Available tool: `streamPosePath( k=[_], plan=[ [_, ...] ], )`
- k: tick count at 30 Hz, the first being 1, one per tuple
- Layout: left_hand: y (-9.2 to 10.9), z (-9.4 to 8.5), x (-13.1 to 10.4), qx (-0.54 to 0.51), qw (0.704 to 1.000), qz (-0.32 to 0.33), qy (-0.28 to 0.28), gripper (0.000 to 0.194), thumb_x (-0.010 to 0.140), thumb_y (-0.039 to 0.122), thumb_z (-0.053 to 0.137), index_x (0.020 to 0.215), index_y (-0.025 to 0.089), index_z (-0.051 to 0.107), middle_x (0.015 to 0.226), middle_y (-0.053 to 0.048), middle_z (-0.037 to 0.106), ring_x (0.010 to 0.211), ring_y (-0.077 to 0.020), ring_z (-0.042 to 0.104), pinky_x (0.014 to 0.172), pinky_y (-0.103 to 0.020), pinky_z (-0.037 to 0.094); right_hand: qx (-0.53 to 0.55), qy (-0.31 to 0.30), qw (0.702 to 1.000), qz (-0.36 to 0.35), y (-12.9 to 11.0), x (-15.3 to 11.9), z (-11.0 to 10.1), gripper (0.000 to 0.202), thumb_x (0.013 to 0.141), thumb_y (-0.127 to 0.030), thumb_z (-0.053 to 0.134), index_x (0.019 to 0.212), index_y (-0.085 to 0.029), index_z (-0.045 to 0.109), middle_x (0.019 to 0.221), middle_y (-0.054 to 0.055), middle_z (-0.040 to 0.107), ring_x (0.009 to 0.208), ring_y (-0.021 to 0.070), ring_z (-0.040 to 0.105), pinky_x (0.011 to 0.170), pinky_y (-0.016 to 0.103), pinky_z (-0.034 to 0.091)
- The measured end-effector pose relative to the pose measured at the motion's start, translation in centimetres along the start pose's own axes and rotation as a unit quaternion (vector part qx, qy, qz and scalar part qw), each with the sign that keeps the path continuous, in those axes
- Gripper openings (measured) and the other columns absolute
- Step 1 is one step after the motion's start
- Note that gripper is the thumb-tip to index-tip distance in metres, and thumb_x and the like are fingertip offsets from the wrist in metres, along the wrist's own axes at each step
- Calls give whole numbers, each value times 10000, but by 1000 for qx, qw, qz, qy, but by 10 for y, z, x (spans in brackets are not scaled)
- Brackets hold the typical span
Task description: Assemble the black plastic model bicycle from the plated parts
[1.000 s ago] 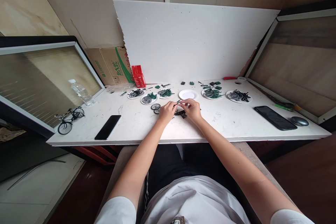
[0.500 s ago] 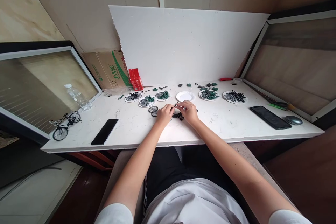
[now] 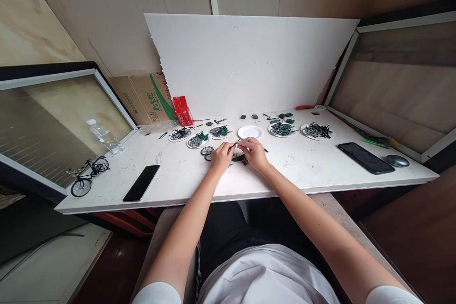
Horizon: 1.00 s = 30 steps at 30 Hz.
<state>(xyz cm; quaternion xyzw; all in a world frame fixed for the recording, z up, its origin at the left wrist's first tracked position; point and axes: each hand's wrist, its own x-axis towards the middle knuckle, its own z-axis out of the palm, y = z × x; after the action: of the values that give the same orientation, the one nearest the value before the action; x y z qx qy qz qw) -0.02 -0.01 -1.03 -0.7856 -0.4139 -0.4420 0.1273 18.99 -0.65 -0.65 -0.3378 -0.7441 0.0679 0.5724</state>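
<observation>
My left hand (image 3: 221,156) pinches a small dark slender part (image 3: 232,145) between thumb and fingertips. Close beside it, my right hand (image 3: 253,153) has its fingertips pressed together at the part's other end; whatever sits inside that pinch is too small to make out. On the table just beyond and under the hands lie black model-bicycle pieces (image 3: 240,157), partly covered by the fingers. Two small spoked wheels (image 3: 207,151) rest left of my left hand, one partly behind it.
Behind the hands stand a white paper plate (image 3: 251,127) and several plates of black and green parts, including one at right (image 3: 302,126). An assembled toy bicycle (image 3: 90,174), a bottle (image 3: 104,137) and a phone (image 3: 141,183) are left. Another phone (image 3: 365,157) and a mouse (image 3: 397,160) are right.
The camera view has tilted and shifted slightly. My hands stay over the same spot, both still pinching, with the dark part showing a little more between them.
</observation>
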Motion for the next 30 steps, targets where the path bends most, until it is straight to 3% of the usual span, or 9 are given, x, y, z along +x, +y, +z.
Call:
streamPosePath(
  k=[12,25,30],
  plan=[
    [0,1,-1,18,1000,7,-7,203,1071,334,538,988,215,680,867,-51,749,710,-172,693,591,-269,431,-57,-13,998,-12,3,-3,3,291,1091,-317,526,1148,-275,808,995,94,713,941,253,649,786,383,551],
    [-1,1,-1,3,1000,9,-20,200,1078,352,537,1007,216,667,911,-51,757,751,-179,714,610,-275,451,-4,11,1000,28,-3,-3,5,304,1078,-370,534,1096,-246,811,880,77,677,821,229,656,719,354,545],
    [0,3,0,7,1000,7,-21,194,1078,341,537,1009,214,667,916,-55,748,754,-179,708,609,-268,447,1,20,1000,1,-2,-4,4,296,1075,-349,537,1094,-244,813,891,73,679,806,217,655,713,344,543]
  ],
)
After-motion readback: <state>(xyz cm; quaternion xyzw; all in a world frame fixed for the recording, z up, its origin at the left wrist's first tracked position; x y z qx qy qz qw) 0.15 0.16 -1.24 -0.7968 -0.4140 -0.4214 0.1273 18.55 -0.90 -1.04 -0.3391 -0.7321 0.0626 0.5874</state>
